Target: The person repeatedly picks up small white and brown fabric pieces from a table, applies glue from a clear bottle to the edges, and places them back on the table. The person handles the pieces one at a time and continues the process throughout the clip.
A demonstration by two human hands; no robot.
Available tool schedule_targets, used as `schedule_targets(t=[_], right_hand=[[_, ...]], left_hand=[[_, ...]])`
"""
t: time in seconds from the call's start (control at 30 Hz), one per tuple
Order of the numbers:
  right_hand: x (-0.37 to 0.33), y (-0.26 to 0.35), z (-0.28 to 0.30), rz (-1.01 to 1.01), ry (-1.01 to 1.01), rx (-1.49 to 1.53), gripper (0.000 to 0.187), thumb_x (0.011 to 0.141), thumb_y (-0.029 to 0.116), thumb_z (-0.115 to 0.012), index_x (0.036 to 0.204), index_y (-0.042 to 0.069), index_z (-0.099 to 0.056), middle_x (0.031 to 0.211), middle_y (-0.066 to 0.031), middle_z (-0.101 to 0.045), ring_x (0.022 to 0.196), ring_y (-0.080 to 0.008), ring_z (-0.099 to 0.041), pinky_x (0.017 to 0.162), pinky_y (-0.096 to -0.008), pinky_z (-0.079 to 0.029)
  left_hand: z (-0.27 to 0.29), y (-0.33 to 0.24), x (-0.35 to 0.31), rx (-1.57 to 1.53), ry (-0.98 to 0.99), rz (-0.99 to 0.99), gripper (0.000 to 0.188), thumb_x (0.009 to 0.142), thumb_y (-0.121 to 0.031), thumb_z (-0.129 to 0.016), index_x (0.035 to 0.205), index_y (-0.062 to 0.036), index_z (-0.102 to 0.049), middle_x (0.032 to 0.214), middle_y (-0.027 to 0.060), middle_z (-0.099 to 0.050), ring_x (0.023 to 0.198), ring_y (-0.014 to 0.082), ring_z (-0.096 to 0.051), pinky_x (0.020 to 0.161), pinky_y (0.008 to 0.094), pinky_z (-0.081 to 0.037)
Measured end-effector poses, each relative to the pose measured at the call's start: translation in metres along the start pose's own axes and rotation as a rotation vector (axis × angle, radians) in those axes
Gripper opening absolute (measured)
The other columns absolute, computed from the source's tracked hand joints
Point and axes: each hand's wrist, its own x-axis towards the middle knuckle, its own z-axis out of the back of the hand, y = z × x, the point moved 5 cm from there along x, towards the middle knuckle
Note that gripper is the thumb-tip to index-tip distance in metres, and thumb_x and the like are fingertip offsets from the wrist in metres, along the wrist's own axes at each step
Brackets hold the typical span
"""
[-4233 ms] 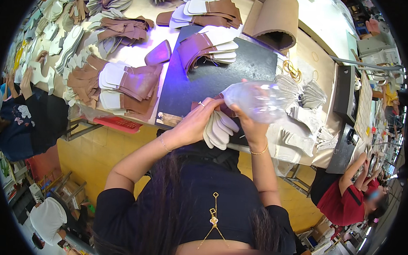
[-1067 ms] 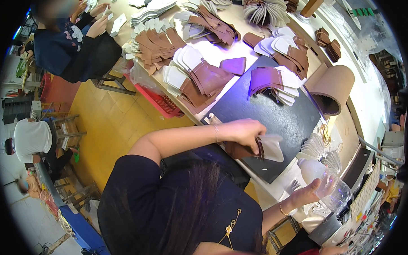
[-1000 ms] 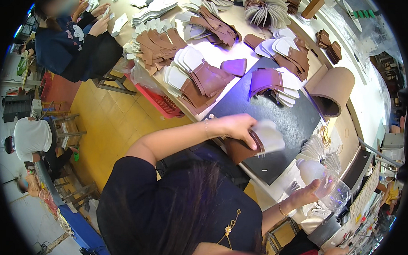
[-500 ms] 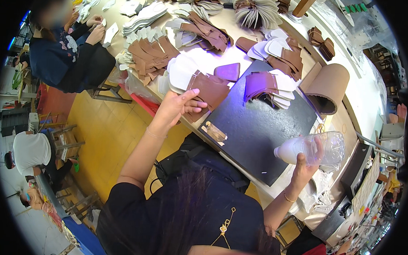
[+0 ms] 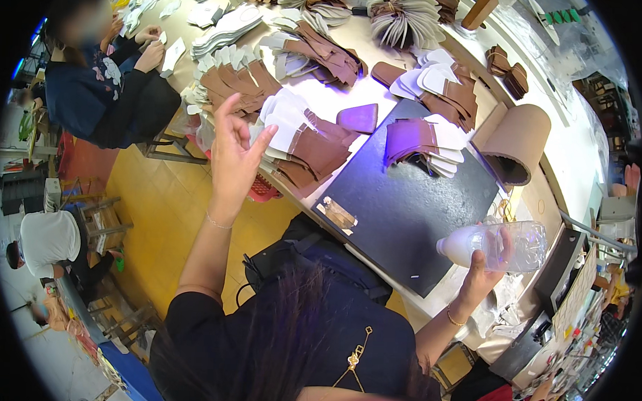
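Note:
My left hand (image 5: 236, 151) is raised beside a fanned stack of brown and white cut pieces (image 5: 312, 151), with its fingers apart and nothing in them. My right hand (image 5: 479, 277) is wrapped round a clear plastic bottle (image 5: 521, 246), tipped on its side, with white liquid toward its neck. The neck points left over the right part of a black board (image 5: 412, 225). On that board lies a smaller bundle of brown and white pieces (image 5: 425, 142), lit purple. A single rounded brown piece (image 5: 358, 118) rests between the two bundles.
More bundles of brown and white pieces (image 5: 319, 52) cover the far table. A thick brown roll (image 5: 517, 144) lies at the right. A person (image 5: 113, 87) handles white pieces at the far left. A red basket (image 5: 263, 189) is below the table's left edge.
My left hand has come off the brown and white stack, moved left and up, and opened. The stack is now more spread. My right hand and the bottle have shifted slightly right.

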Motion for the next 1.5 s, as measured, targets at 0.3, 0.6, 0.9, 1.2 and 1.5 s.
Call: schedule_targets(t=[0.3,0.6,0.9,1.2,1.5], right_hand=[[-0.011,0.006,-0.004,0.042,0.040,0.032,0.091,0.075,0.036,-0.085,0.143,0.001,-0.035,0.134,-0.0180,-0.050,0.118,-0.0387,-0.058,0.097,-0.0450,-0.048],[-0.015,-0.002,0.019,-0.003,-0.055,0.025,0.098,0.072,0.041,-0.086,0.145,0.005,-0.032,0.138,-0.0151,-0.045,0.118,-0.0399,-0.057,0.094,-0.0453,-0.050],[-0.018,-0.006,0.019,0.022,-0.019,0.066,0.093,0.075,0.035,-0.086,0.145,0.004,-0.033,0.138,-0.0151,-0.045,0.121,-0.0403,-0.055,0.097,-0.0482,-0.049],[-0.026,-0.009,0.036,0.008,-0.076,0.053,0.095,0.074,0.044,-0.085,0.142,0.002,-0.035,0.139,-0.0162,-0.043,0.120,-0.0419,-0.055,0.097,-0.0504,-0.049],[-0.022,-0.008,0.016,0.008,0.012,0.068,0.099,0.073,0.046,-0.085,0.144,0.002,-0.032,0.142,-0.0179,-0.042,0.120,-0.0421,-0.055,0.099,-0.0508,-0.048]], left_hand=[[-0.174,-0.047,0.061,0.679,0.720,-0.592,0.048,0.075,-0.027,-0.078,0.110,0.0018,-0.060,0.109,0.0203,-0.060,0.100,0.0353,-0.062,0.084,0.0455,-0.051],[-0.225,-0.039,0.062,0.870,0.700,-0.784,0.041,0.076,-0.019,-0.072,0.110,-0.0035,-0.057,0.108,0.0133,-0.060,0.105,0.0306,-0.061,0.078,0.0426,-0.052],[-0.218,-0.072,0.066,0.886,0.540,-0.919,0.031,0.081,-0.014,-0.066,0.110,-0.0067,-0.060,0.109,0.0140,-0.059,0.103,0.0311,-0.059,0.085,0.0399,-0.049],[-0.022,-0.043,0.085,0.489,0.664,-0.221,0.045,0.081,-0.034,-0.077,0.105,0.0007,-0.062,0.097,0.0126,-0.064,0.079,0.0211,-0.061,0.070,0.0335,-0.051],[-0.022,0.049,0.028,0.067,0.457,0.240,0.063,0.078,-0.043,-0.082,0.112,0.0048,-0.058,0.084,0.0049,-0.061,0.069,0.0099,-0.055,0.059,0.0225,-0.045]])
